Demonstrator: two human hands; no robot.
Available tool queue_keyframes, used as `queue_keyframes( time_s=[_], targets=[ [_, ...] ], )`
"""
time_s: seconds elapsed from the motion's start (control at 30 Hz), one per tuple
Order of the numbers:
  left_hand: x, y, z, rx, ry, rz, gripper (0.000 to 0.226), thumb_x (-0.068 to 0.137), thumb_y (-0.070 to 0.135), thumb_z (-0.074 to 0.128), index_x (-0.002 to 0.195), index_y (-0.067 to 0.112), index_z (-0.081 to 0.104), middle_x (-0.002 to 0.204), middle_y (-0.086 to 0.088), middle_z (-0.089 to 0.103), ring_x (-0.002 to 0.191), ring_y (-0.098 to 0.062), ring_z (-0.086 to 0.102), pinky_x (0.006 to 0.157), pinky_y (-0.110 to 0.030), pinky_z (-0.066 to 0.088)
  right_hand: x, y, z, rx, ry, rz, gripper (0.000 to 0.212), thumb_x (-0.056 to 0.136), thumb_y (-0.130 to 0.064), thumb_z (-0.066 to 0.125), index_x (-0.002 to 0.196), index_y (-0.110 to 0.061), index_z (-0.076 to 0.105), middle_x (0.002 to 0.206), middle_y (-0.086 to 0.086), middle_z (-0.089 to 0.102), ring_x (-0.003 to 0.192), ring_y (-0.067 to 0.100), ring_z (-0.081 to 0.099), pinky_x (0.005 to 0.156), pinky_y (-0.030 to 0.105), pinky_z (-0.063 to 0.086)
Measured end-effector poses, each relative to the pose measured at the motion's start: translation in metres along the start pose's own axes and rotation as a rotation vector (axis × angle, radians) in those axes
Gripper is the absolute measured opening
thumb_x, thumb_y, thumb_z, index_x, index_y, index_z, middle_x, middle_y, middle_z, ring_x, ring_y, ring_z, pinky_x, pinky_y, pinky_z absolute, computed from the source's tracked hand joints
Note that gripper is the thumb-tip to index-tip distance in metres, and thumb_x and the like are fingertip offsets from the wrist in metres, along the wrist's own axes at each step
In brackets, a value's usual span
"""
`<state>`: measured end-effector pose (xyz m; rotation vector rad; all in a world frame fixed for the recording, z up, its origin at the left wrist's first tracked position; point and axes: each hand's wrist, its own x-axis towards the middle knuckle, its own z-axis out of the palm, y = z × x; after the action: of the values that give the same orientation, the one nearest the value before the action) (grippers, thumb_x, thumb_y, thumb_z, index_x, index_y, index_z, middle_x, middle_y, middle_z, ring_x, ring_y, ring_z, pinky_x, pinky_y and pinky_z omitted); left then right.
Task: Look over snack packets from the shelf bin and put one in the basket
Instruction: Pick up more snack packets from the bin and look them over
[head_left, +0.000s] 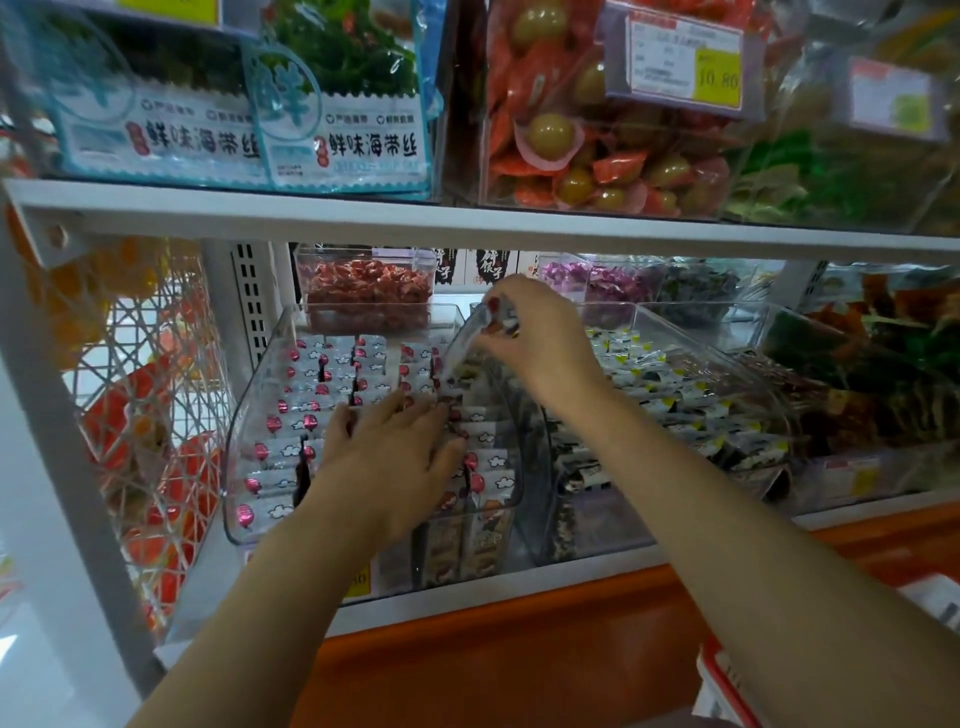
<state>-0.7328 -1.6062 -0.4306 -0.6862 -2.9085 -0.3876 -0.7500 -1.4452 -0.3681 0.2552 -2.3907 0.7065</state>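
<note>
A clear plastic shelf bin (244, 415) on the lower shelf holds several rows of small white snack packets (291, 452) with pink round marks. My left hand (395, 447) lies on the packets at the bin's right side, fingers spread and fairly straight. My right hand (540, 332) is raised above the bin's back right corner and pinches a small packet (498, 314) between thumb and fingers. A red-rimmed basket (727, 686) shows only as an edge at the bottom right.
To the right stands another clear bin (748, 358) with black-and-white packets. Behind is a tub of red sweets (363, 291). The white shelf board (467, 223) overhead carries seaweed bags and wrapped sweets. A white wire rack (145, 395) stands at the left.
</note>
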Motion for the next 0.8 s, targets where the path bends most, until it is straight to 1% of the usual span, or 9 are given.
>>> queue_keyframes(
  time_s=[0.13, 0.2, 0.27, 0.33, 0.37, 0.43, 0.5, 0.63, 0.8],
  targets=[
    [0.003, -0.004, 0.004, 0.016, -0.019, 0.014, 0.055, 0.095, 0.054, 0.013, 0.144, 0.033, 0.026, 0.155, 0.012, 0.018, 0.144, -0.007, 0.002, 0.113, -0.051, -0.004, 0.016, -0.004, 0.007, -0.452, -0.249, -0.174, 0.03, 0.081, -0.029, 0.07, 0.104, -0.014, 0.059, 0.102, 0.009, 0.06, 0.103, 0.025, 0.051, 0.072, 0.031, 0.035],
    [0.004, -0.004, 0.004, 0.002, -0.013, 0.018, 0.054, 0.095, 0.052, 0.014, 0.144, 0.033, 0.027, 0.155, 0.011, 0.019, 0.143, -0.007, 0.003, 0.114, -0.05, -0.002, 0.021, -0.006, 0.013, -0.568, -0.373, -0.213, 0.033, 0.079, -0.036, 0.071, 0.102, -0.016, 0.06, 0.103, 0.008, 0.059, 0.108, 0.026, 0.047, 0.077, 0.032, 0.033],
    [0.003, -0.004, 0.004, 0.003, -0.011, 0.024, 0.053, 0.096, 0.052, 0.016, 0.144, 0.032, 0.028, 0.155, 0.011, 0.019, 0.144, -0.008, 0.003, 0.115, -0.05, -0.002, 0.026, -0.008, 0.02, -0.654, -0.531, -0.268, 0.029, 0.082, -0.036, 0.067, 0.104, -0.018, 0.064, 0.109, 0.005, 0.061, 0.113, 0.024, 0.046, 0.092, 0.035, 0.033],
    [0.002, -0.005, 0.003, 0.006, -0.009, 0.027, 0.052, 0.096, 0.051, 0.02, 0.144, 0.031, 0.028, 0.156, 0.011, 0.018, 0.144, -0.009, 0.003, 0.114, -0.051, -0.002, 0.03, -0.008, 0.026, -0.732, -0.734, -0.302, 0.02, 0.09, -0.025, 0.057, 0.107, -0.02, 0.067, 0.117, -0.001, 0.063, 0.117, 0.022, 0.048, 0.109, 0.042, 0.025],
    [0.002, -0.006, 0.003, 0.003, -0.008, 0.027, 0.052, 0.096, 0.051, 0.021, 0.144, 0.031, 0.028, 0.156, 0.011, 0.018, 0.144, -0.009, 0.003, 0.114, -0.05, -0.002, 0.033, -0.008, 0.029, -0.751, -0.831, -0.292, 0.025, 0.092, -0.017, 0.05, 0.11, -0.02, 0.067, 0.12, -0.002, 0.063, 0.116, 0.021, 0.051, 0.111, 0.045, 0.025],
    [0.002, -0.006, 0.002, -0.007, -0.006, 0.025, 0.052, 0.096, 0.05, 0.023, 0.144, 0.031, 0.028, 0.155, 0.011, 0.018, 0.143, -0.009, 0.003, 0.113, -0.049, -0.002, 0.038, -0.01, 0.031, -0.746, -0.954, -0.251, 0.036, 0.091, -0.005, 0.041, 0.115, -0.018, 0.065, 0.123, -0.003, 0.062, 0.112, 0.021, 0.055, 0.104, 0.043, 0.037],
    [0.002, -0.006, 0.0, -0.019, -0.002, 0.025, 0.051, 0.096, 0.05, 0.024, 0.144, 0.031, 0.029, 0.155, 0.011, 0.019, 0.143, -0.009, 0.004, 0.113, -0.047, -0.003, 0.045, -0.01, 0.031, -0.671, -0.956, -0.22, 0.038, 0.089, -0.001, 0.041, 0.114, -0.013, 0.066, 0.123, -0.001, 0.062, 0.109, 0.021, 0.057, 0.095, 0.037, 0.046],
    [-0.001, -0.007, -0.003, -0.054, 0.002, 0.022, 0.051, 0.096, 0.05, 0.028, 0.143, 0.031, 0.03, 0.154, 0.011, 0.021, 0.143, -0.01, 0.005, 0.113, -0.047, -0.002, 0.06, -0.002, 0.029, -0.451, -0.667, -0.147, 0.03, 0.085, 0.004, 0.051, 0.099, -0.013, 0.072, 0.11, 0.005, 0.068, 0.096, 0.018, 0.061, 0.087, 0.034, 0.05],
    [-0.001, -0.01, -0.008, -0.087, 0.024, 0.011, 0.048, 0.096, 0.045, 0.032, 0.141, 0.029, 0.034, 0.152, 0.01, 0.027, 0.143, -0.014, 0.01, 0.115, -0.05, 0.002, 0.063, 0.002, 0.053, -0.632, -0.587, -0.192, 0.01, 0.083, -0.013, 0.065, 0.09, -0.016, 0.071, 0.1, 0.002, 0.067, 0.104, 0.022, 0.054, 0.091, 0.039, 0.038]
  ],
)
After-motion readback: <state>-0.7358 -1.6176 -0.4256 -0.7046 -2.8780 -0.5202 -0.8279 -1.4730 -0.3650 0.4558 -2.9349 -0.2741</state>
